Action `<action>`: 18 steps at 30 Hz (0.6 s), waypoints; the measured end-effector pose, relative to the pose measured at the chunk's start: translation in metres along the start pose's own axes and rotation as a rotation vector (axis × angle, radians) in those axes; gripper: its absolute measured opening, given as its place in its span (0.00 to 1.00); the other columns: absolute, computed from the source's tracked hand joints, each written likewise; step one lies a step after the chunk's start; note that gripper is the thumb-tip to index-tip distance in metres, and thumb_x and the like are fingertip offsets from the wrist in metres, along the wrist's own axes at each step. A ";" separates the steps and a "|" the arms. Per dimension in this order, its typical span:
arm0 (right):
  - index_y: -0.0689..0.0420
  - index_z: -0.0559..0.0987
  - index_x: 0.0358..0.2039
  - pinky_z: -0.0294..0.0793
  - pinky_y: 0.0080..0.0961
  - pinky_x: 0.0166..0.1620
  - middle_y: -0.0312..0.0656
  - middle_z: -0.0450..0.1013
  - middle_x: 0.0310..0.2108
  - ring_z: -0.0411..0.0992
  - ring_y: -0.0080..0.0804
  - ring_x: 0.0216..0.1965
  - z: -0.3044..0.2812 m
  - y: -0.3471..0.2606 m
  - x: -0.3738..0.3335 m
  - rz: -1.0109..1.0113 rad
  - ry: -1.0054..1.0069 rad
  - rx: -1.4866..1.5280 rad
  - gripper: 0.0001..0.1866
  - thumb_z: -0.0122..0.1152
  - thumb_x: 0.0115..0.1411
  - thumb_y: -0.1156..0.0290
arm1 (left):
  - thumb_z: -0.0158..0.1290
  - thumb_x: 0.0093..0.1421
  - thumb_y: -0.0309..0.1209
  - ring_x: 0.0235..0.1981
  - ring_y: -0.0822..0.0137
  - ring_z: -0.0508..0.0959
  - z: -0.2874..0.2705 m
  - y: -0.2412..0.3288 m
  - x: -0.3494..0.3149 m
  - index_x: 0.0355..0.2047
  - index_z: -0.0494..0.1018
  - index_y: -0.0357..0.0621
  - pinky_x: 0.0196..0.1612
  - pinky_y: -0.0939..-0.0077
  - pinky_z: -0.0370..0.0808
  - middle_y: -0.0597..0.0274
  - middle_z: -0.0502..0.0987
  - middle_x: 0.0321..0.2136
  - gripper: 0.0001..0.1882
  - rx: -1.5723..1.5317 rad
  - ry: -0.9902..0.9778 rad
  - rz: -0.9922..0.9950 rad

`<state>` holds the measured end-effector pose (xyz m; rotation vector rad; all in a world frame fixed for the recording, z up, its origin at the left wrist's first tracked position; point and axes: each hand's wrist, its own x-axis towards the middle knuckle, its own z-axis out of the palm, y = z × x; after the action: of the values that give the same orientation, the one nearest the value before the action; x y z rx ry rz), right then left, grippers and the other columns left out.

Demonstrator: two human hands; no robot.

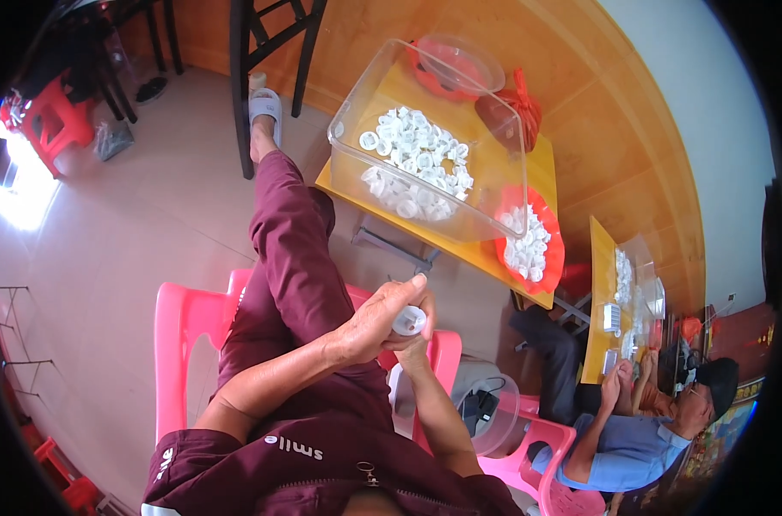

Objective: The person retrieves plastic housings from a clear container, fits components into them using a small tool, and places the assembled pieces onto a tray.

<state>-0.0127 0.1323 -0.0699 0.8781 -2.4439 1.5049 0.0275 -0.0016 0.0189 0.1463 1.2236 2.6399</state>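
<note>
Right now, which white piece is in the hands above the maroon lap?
The piece held between the left hand and right hand; those in the clear bin and red dish lie in heaps.

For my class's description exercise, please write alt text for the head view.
The left hand and right hand of a seated person in maroon hold a small round white plastic piece. A clear rectangular plastic bin and red plastic bowl on a yellow table hold white pieces; another person in blue sits at right.

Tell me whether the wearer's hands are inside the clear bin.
No, the left hand and right hand hold a round white piece, apart from the clear bin.
</note>
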 end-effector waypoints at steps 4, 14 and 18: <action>0.64 0.75 0.41 0.72 0.27 0.35 0.46 0.73 0.32 0.74 0.36 0.32 0.011 0.064 -0.034 0.270 0.046 0.299 0.19 0.61 0.47 0.75 | 0.30 0.65 0.56 0.07 0.79 0.53 0.004 -0.003 -0.003 0.17 0.69 0.35 0.12 0.83 0.48 0.68 0.59 0.08 0.37 -0.149 0.006 -0.055; 0.59 0.71 0.49 0.70 0.24 0.40 0.39 0.70 0.37 0.70 0.30 0.37 0.010 0.035 -0.024 0.228 -0.079 0.215 0.24 0.60 0.53 0.65 | 0.27 0.61 0.64 0.07 0.77 0.50 0.018 -0.012 -0.011 0.15 0.67 0.34 0.10 0.83 0.47 0.67 0.58 0.10 0.43 -0.284 -0.176 -0.140; 0.63 0.74 0.43 0.72 0.29 0.34 0.46 0.73 0.31 0.74 0.40 0.32 0.001 -0.018 0.000 -0.012 -0.012 0.089 0.23 0.62 0.48 0.64 | 0.26 0.60 0.65 0.07 0.76 0.50 0.028 -0.011 -0.017 0.16 0.68 0.35 0.10 0.82 0.47 0.68 0.55 0.08 0.43 -0.274 -0.112 -0.149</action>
<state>-0.0031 0.1258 -0.0561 0.9187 -2.3917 1.6205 0.0508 0.0217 0.0287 0.1471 0.7954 2.5977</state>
